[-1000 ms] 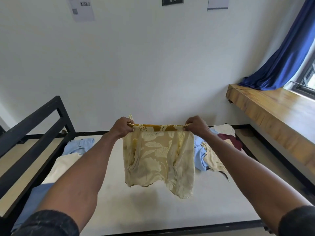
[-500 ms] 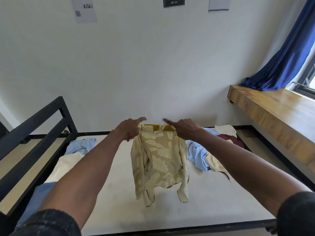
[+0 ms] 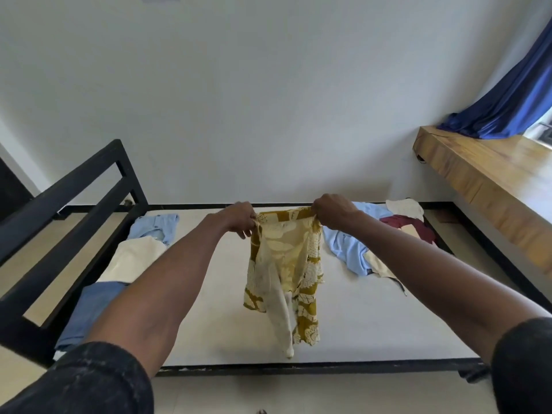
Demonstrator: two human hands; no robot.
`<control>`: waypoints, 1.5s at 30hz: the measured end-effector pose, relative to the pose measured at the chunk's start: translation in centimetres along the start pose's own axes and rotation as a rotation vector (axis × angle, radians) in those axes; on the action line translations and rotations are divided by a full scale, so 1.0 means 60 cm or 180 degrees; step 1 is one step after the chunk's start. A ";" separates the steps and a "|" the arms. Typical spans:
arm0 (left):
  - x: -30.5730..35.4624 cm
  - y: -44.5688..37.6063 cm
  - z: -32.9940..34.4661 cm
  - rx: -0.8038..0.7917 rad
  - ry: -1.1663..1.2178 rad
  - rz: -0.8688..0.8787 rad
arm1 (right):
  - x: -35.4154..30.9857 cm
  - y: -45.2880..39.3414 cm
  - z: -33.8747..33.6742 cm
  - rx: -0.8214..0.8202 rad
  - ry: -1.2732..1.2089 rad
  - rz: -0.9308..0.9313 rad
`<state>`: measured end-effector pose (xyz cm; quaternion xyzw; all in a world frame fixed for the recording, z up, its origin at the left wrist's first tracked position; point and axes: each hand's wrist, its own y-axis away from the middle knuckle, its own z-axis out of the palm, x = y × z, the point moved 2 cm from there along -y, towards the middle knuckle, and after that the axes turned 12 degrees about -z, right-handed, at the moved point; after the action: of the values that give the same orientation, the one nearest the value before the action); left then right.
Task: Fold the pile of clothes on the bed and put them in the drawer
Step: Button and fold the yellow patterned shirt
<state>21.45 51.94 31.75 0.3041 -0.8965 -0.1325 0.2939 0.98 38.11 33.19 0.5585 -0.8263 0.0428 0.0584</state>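
Both arms reach out over the bed (image 3: pixel 343 330). The left hand (image 3: pixel 240 218) and the right hand (image 3: pixel 334 212) each have their fingers curled around an upper corner of a yellow patterned shirt (image 3: pixel 286 270), pinching the cloth at its top edge. The shirt hangs in the air between the hands, above the middle of the mattress, bunched and twisted so that pale and mustard sides both show; its lowest tip dangles toward 6 o'clock, near the black front rail of the bed frame.

On the mattress, at about 2 o'clock from the shirt, lies a loose pile of clothes (image 3: pixel 385 234): a light blue garment (image 3: pixel 346 249) nearest the shirt, a maroon piece (image 3: pixel 409 224) behind it and a cream piece (image 3: pixel 404 208) at the far edge. At about 10 o'clock, along the left side of the bed, lie another light blue shirt (image 3: pixel 155 227), a cream garment (image 3: pixel 133 262) in front of it and a darker blue one (image 3: pixel 89 312) closest to the camera, all apart from the hanging shirt.

A black metal headboard (image 3: pixel 68 204) rises at 9 o'clock. At 3 o'clock a wooden desk (image 3: pixel 490 171) runs along the wall, with a blue curtain (image 3: pixel 513 100) draped onto its far end.
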 end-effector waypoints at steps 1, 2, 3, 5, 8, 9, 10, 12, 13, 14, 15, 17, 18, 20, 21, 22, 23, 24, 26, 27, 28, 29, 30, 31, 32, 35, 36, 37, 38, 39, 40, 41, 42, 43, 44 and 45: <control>-0.001 0.000 -0.002 0.0308 -0.0058 0.0085 | 0.000 0.002 0.000 0.0145 0.0007 -0.0016; -0.003 -0.001 -0.004 0.0581 -0.0077 0.0144 | -0.001 0.003 0.002 0.0271 -0.0043 -0.0010; -0.004 0.001 -0.005 0.0780 0.0004 0.0214 | -0.002 0.004 0.006 0.0368 -0.0190 0.0042; -0.007 0.003 -0.003 0.0853 0.0347 0.0328 | -0.003 0.004 0.013 0.0600 -0.0957 0.0293; -0.014 0.017 0.013 0.0500 0.0771 0.0242 | -0.006 0.010 0.028 0.0916 -0.1957 0.0741; -0.018 0.019 0.019 0.0437 0.0897 0.0228 | -0.007 0.013 0.033 0.0955 -0.2192 0.0783; -0.024 0.020 0.026 0.0473 0.0987 0.0243 | -0.010 0.017 0.040 0.0936 -0.2407 0.0806; -0.033 0.024 0.033 0.0604 0.1089 0.0320 | -0.017 0.027 0.052 0.0817 -0.2794 0.0820; -0.038 0.023 0.038 0.0660 0.1085 0.0359 | -0.020 0.030 0.060 0.0757 -0.2857 0.0822; -0.038 0.023 0.039 0.0719 0.0988 0.0398 | -0.021 0.030 0.064 0.0737 -0.2760 0.0795; -0.039 0.023 0.043 0.0764 0.0798 0.0398 | -0.027 0.027 0.071 0.0683 -0.2520 0.0715; -0.032 0.021 0.052 0.0707 0.0313 0.0224 | -0.045 0.016 0.076 0.0357 -0.1943 0.0510; -0.032 0.016 0.061 0.0537 0.0110 -0.0022 | -0.059 0.007 0.083 0.0000 -0.1759 0.0459; -0.032 0.005 0.078 -0.0231 -0.0220 -0.0648 | -0.086 -0.012 0.088 -0.0975 -0.1475 0.0328; -0.034 0.005 0.084 -0.0780 -0.0366 -0.0986 | -0.093 -0.022 0.092 -0.1500 -0.1339 0.0215; -0.039 0.004 0.087 -0.1285 -0.0462 -0.1282 | -0.094 -0.034 0.100 -0.1948 -0.1448 0.0221; -0.048 -0.005 0.086 -0.1685 -0.0484 -0.1486 | -0.092 -0.050 0.111 -0.2367 -0.1645 0.0209; -0.056 -0.012 0.082 -0.1941 -0.0446 -0.1607 | -0.088 -0.061 0.122 -0.2640 -0.1908 0.0266; -0.080 -0.050 0.073 -0.2185 -0.0221 -0.1675 | -0.074 -0.093 0.153 -0.2922 -0.2263 0.0292; -0.091 -0.073 0.071 -0.2240 -0.0031 -0.1662 | -0.066 -0.110 0.170 -0.2920 -0.2316 0.0302; -0.104 -0.109 0.068 -0.2276 0.0204 -0.1619 | -0.058 -0.135 0.186 -0.2894 -0.2386 0.0341; -0.113 -0.138 0.065 -0.2175 0.0410 -0.1506 | -0.047 -0.155 0.197 -0.2646 -0.2323 0.0358; -0.127 -0.186 0.064 -0.2001 0.0573 -0.1367 | -0.034 -0.187 0.215 -0.2281 -0.2247 0.0405; -0.141 -0.227 0.067 -0.1707 0.0740 -0.1180 | -0.021 -0.210 0.230 -0.1865 -0.2187 0.0504; -0.158 -0.266 0.075 -0.1399 0.0931 -0.1035 | -0.010 -0.232 0.251 -0.1532 -0.2370 0.0721; -0.222 -0.418 0.103 -0.0550 0.1101 -0.0796 | 0.031 -0.330 0.351 -0.1217 -0.3180 0.1314; -0.242 -0.450 0.118 -0.0353 0.0962 -0.0721 | 0.039 -0.351 0.382 -0.1308 -0.3251 0.1346; -0.263 -0.489 0.134 -0.0295 0.0823 -0.0671 | 0.046 -0.378 0.416 -0.1425 -0.3322 0.1307; -0.288 -0.548 0.157 -0.0341 0.0721 -0.0682 | 0.053 -0.417 0.462 -0.1575 -0.3389 0.1295; -0.299 -0.589 0.170 -0.0389 0.0644 -0.0674 | 0.061 -0.445 0.495 -0.1722 -0.3385 0.1264; -0.315 -0.648 0.191 -0.0453 0.0555 -0.0701 | 0.068 -0.483 0.541 -0.1890 -0.3357 0.1203; -0.323 -0.694 0.201 -0.0519 0.0428 -0.0675 | 0.076 -0.511 0.572 -0.2060 -0.3242 0.1076; -0.325 -0.734 0.204 -0.0615 0.0261 -0.0670 | 0.083 -0.537 0.595 -0.2236 -0.3086 0.0993; -0.332 -0.794 0.216 -0.0664 0.0138 -0.0649 | 0.097 -0.572 0.635 -0.2315 -0.2998 0.0950; -0.335 -0.846 0.218 -0.0533 0.0050 -0.0627 | 0.111 -0.606 0.664 -0.2219 -0.2920 0.0971; -0.340 -0.908 0.225 -0.0287 0.0004 -0.0587 | 0.125 -0.644 0.708 -0.1957 -0.2819 0.1031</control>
<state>51.80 22.98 -10.75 0.3719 -0.8576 -0.1990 0.2944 31.98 11.06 -7.52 0.3465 -0.8216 -0.4301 -0.1414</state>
